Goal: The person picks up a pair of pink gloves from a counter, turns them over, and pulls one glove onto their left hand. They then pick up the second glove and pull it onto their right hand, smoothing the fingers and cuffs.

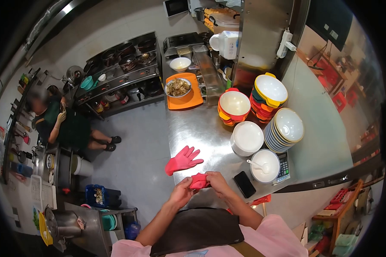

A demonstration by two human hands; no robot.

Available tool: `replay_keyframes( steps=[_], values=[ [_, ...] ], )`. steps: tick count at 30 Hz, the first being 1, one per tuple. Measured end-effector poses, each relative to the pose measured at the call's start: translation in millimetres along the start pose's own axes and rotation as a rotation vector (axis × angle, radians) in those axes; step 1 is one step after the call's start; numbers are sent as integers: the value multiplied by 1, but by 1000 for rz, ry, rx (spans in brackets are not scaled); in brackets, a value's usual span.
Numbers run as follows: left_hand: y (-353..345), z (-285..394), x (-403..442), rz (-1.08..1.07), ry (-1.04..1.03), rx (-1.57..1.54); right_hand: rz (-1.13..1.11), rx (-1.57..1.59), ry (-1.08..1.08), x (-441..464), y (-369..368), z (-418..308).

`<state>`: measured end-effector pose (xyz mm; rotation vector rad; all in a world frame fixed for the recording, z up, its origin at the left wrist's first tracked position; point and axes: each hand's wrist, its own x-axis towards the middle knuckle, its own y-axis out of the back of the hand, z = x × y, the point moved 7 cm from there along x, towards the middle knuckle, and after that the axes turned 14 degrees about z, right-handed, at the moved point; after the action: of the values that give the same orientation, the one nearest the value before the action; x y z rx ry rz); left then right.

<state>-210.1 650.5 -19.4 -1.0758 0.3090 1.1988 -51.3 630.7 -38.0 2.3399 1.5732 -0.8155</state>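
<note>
Both of my hands grip one bunched-up pink rubber glove (198, 181) in front of my apron, at the near edge of the steel counter (186, 132). My left hand (182, 192) pinches its left side, fingers closed. On the other side my right hand (218, 184) holds the glove with thumb and fingers. Just beyond them a second pink rubber glove (184, 160) lies flat on the counter, fingers pointing right. A black phone (244, 184) lies to the right of my right hand, beside a white bowl (265, 166) with a spoon in it.
Stacked bowls (283, 130) and colored bowls (234, 106) line the counter's right side. An orange tray (194, 103) with a bowl of food (178, 87) stands farther back. At left a person (64, 120) stands by shelves. A blue bin (99, 196) sits on the floor.
</note>
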Motion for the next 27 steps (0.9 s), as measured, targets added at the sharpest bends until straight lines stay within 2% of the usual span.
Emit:
replay_keyframes(
  steps=[1,4,7,10,13,16,19,21,27],
  values=[
    [0,0,0,27,-11,-1,-8,71,-56,-8,-3,-2],
    [-1,1,-1,54,-84,-22,-62,142,4,-26,-16,-20],
    [-3,9,-3,-42,-217,-77,-241,50,153,-39,-14,-31],
    [-10,14,-12,-153,-296,-154,-282,-302,418,-46,-6,-38],
    [-15,21,-21,-184,-363,-182,-116,-284,544,-64,-10,-50],
    [-12,30,-24,-150,-446,-115,-14,-294,567,-69,-11,-54],
    [-9,34,-25,-140,-471,-74,74,-26,510,-62,-14,-46],
    [-8,34,-24,-112,-469,-54,42,52,373,-58,-17,-41],
    [-17,26,-33,-222,-241,-170,-110,178,59,-50,-30,-35]
  ],
)
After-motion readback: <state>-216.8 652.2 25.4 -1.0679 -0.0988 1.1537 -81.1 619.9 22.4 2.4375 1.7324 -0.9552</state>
